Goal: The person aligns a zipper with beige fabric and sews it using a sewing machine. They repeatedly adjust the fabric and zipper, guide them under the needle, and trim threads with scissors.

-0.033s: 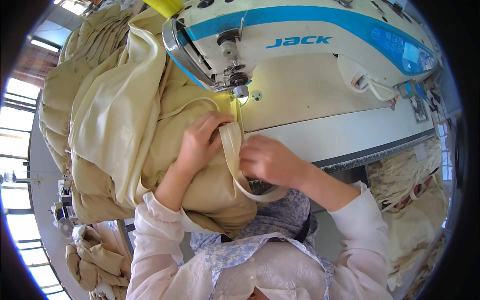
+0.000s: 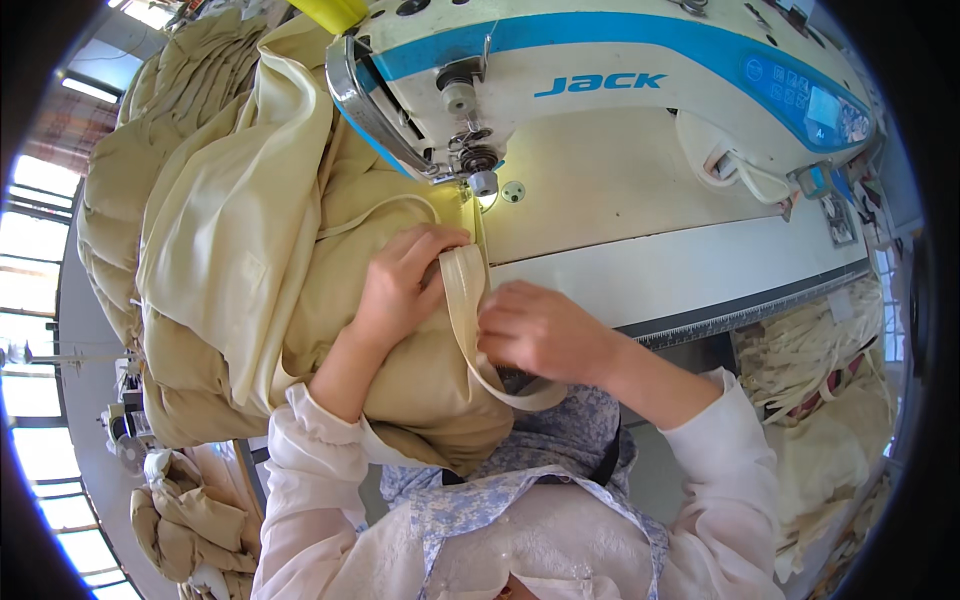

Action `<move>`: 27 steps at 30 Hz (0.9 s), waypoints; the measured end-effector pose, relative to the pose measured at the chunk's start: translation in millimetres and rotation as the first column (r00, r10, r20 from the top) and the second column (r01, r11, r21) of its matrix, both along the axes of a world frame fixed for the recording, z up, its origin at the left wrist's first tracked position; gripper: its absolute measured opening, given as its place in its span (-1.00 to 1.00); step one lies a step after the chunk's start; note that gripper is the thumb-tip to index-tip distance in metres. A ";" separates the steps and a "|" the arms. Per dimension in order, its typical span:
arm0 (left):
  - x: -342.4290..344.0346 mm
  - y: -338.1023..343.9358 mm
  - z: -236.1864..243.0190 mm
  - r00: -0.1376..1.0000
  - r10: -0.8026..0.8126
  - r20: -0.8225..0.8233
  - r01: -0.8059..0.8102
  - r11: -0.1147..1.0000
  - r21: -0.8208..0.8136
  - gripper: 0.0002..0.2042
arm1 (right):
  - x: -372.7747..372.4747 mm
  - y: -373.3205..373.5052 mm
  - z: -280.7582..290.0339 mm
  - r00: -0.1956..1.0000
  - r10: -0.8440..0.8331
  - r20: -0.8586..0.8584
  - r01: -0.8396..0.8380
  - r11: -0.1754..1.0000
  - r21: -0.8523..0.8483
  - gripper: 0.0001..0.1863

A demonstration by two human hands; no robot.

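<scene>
A padded beige garment piece (image 2: 420,385) lies under the sewing machine's needle area and droops over the table's front edge towards my lap. From near the presser foot (image 2: 470,195) a cream fabric strip (image 2: 464,290) hangs down and loops round at its lower end. My left hand (image 2: 402,278) rests on the padded piece, its fingers closed on the strip's upper end just in front of the needle. Beside the strip, my right hand (image 2: 545,330) is closed with its fingertips pinching the strip's edge. Those fingertips are partly hidden behind the curled fingers.
The white and blue sewing machine (image 2: 600,60) spans the top. A ruler edge (image 2: 740,305) runs along the table's front. More padded beige fabric (image 2: 120,230) is heaped at left. Cream strips and cloth (image 2: 820,440) lie in a pile at lower right.
My right hand has shifted slightly, its fingers turning a little, and the loop of strip below it has moved slightly. My left hand stays in place.
</scene>
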State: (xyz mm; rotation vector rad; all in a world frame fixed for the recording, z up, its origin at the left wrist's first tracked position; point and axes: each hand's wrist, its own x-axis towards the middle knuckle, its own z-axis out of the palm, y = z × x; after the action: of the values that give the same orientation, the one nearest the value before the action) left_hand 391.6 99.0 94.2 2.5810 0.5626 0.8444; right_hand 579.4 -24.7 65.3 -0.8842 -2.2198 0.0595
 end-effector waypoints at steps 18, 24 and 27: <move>8.3 1.5 -2.8 0.985 -0.084 -0.154 0.132 0.933 0.334 -0.70 | -4.6 -18.0 1.1 0.991 -0.130 -0.037 0.127 0.990 -0.067 -0.91; 2.2 5.8 -8.5 0.981 -0.084 -0.173 0.138 0.933 0.333 -0.73 | -9.6 -13.7 3.7 0.986 -0.156 -0.050 0.156 0.988 -0.013 -0.95; 2.8 10.2 -8.4 0.982 -0.073 -0.175 0.130 0.931 0.341 -0.74 | -9.4 -9.8 7.6 0.985 -0.167 -0.031 0.167 0.986 -0.018 -0.95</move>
State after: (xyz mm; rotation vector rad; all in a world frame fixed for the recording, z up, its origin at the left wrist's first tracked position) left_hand 394.4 109.2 85.7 2.9951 0.3402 0.7651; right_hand 570.0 -34.6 73.0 -1.0672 -2.1095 0.0117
